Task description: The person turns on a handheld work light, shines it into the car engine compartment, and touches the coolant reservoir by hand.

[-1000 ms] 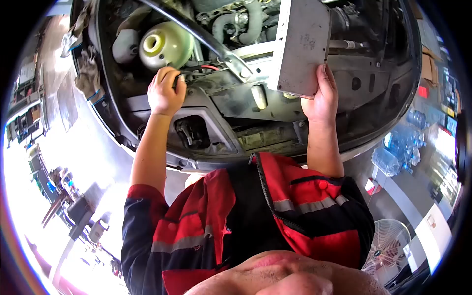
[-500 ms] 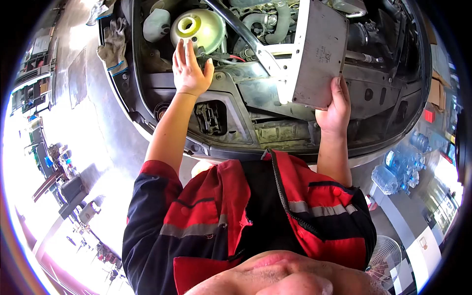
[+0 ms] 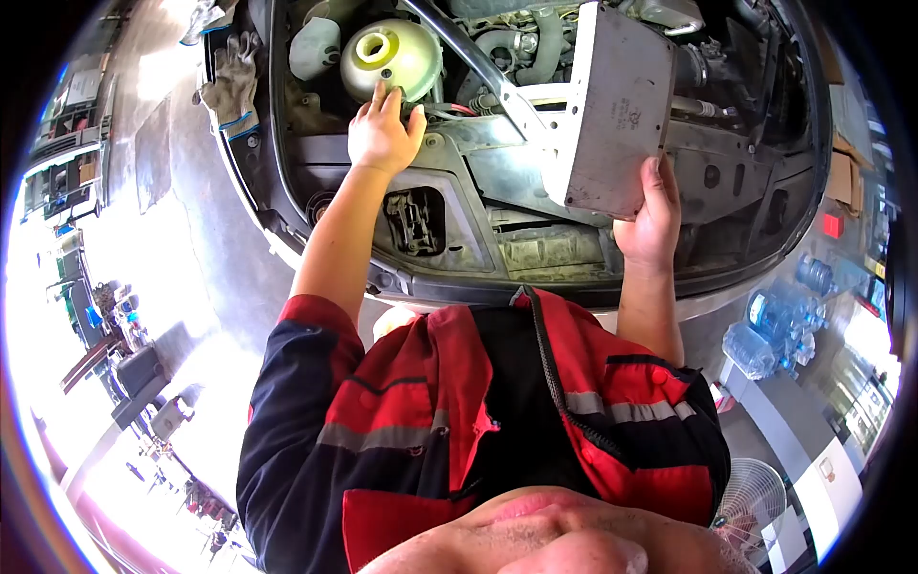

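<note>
My left hand (image 3: pixel 384 134) is palm down at the lower front of a round, whitish plastic reservoir (image 3: pixel 418 69) with a pale yellow neck. Its fingers are stretched out and its thumb stands apart; contact with the reservoir is unclear. My right hand (image 3: pixel 652 212) grips the lower right corner of a flat grey metal box (image 3: pixel 622 115), thumb on the printed face and fingers hidden behind. The box stands tilted over the engine bay, with a pale, holed edge along its left side. A dark metal bar (image 3: pixel 478 67) runs diagonally between the reservoir and the box.
The car's front panel (image 3: pixel 555 253) lies between my body and the engine bay. Work gloves (image 3: pixel 234 81) rest on the left fender edge. Hoses (image 3: pixel 545 48) fill the back. To the right are large plastic water bottles (image 3: pixel 779 320), a red box (image 3: pixel 834 225) and a fan (image 3: pixel 751 502).
My left hand has shifted a little to the right, its fingers closer together. The lower edge of the box sits slightly lower in view, still in my right hand.
</note>
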Demonstrator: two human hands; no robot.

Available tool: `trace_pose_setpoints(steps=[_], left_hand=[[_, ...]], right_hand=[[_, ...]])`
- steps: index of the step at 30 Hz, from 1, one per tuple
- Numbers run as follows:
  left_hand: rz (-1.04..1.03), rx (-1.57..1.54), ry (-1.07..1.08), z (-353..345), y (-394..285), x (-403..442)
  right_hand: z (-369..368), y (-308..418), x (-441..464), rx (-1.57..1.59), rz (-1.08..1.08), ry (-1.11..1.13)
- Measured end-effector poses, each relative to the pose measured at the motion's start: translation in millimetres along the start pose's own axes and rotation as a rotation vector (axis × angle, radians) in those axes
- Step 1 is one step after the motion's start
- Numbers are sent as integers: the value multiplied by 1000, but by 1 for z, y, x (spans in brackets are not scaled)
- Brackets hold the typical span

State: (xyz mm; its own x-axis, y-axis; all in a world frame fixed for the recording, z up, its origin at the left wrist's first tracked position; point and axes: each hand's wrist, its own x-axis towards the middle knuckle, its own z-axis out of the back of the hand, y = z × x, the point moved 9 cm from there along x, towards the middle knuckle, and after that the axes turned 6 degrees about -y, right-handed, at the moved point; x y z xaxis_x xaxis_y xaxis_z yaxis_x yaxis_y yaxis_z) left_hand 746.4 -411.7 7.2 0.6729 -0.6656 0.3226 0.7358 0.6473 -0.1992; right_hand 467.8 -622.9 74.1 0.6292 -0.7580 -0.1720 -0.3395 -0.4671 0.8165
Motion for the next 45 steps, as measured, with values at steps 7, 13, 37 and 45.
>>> trace_pose_setpoints(steps=[7, 13, 37, 45], left_hand=[[31, 14, 29, -2, 1, -1], [46, -27, 2, -4, 5, 0], [358, -1726, 874, 96, -152, -185], [561, -1933, 928, 108, -159, -207]], right_hand=[[1, 7, -29, -3, -31, 17], [3, 10, -79, 1, -36, -49], [-11, -38, -208, -21, -121, 28], [-11, -38, -216, -111, -126, 68]])
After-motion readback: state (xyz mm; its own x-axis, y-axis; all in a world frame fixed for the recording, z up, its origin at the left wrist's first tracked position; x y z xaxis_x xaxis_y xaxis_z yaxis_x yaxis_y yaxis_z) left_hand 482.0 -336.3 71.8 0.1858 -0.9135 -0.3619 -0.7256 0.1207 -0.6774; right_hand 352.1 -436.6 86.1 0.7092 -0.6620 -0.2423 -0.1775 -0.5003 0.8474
